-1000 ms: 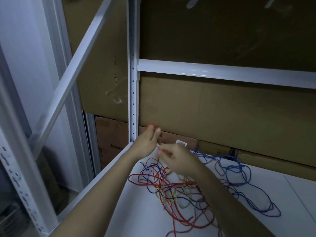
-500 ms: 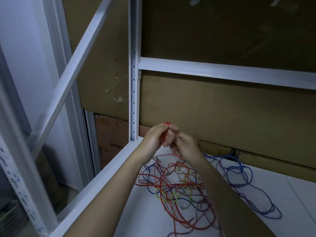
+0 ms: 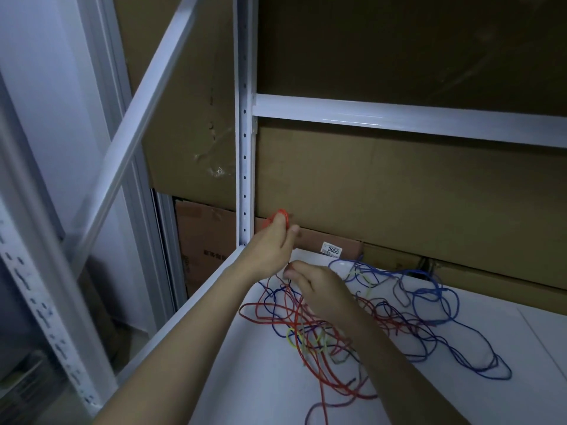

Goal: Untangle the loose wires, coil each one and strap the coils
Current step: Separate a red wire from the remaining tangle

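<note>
- Your left hand (image 3: 270, 246) is raised near the back left corner of the white shelf (image 3: 245, 375), fingers curled around a small red coil (image 3: 279, 216) that shows above your knuckles.
- Your right hand (image 3: 319, 286) sits just below it, fingertips pinching a strand above the tangled wires (image 3: 352, 329).
- That tangle of red, blue, yellow and grey wire lies spread on the shelf, blue loops trailing to the right.
- A white upright post (image 3: 244, 148) and crossbeam (image 3: 399, 118) frame the dim bay.
- Brown cardboard boxes (image 3: 383, 191) fill the space behind, one with a label (image 3: 332, 249) reading 3055.
</note>
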Available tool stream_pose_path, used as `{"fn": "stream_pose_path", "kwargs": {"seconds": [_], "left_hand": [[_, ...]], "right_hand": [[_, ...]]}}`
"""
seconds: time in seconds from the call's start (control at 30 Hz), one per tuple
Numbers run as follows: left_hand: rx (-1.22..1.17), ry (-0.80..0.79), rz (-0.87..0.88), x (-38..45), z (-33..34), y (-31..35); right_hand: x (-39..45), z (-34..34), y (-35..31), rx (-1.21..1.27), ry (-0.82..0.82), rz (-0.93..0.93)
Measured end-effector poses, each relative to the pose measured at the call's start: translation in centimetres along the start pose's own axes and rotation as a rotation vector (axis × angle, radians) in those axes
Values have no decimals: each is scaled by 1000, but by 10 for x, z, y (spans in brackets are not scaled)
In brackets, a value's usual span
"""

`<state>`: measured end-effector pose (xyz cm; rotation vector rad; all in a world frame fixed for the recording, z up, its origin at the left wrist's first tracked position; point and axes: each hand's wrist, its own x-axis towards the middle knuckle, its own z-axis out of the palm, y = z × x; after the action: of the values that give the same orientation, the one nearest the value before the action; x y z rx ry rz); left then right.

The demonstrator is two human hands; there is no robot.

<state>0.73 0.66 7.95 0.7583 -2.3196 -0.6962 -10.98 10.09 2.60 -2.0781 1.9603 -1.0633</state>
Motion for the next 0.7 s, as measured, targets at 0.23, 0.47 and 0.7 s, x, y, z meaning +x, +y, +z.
{"fn": "stream_pose_path", "kwargs": {"seconds": [0.23,0.47,0.7], "left_hand": [[259,-200,49,-17,-3,-15],[-185,-357,-48,-29,-12,-13],[-534,-370,-83,-33,-27,-11]], "right_hand": [[10,-33,-2,-99,-18,-42],[19,-43,4,-658,-17,-208],[41,-35,-1,-827,75,-79]]}}
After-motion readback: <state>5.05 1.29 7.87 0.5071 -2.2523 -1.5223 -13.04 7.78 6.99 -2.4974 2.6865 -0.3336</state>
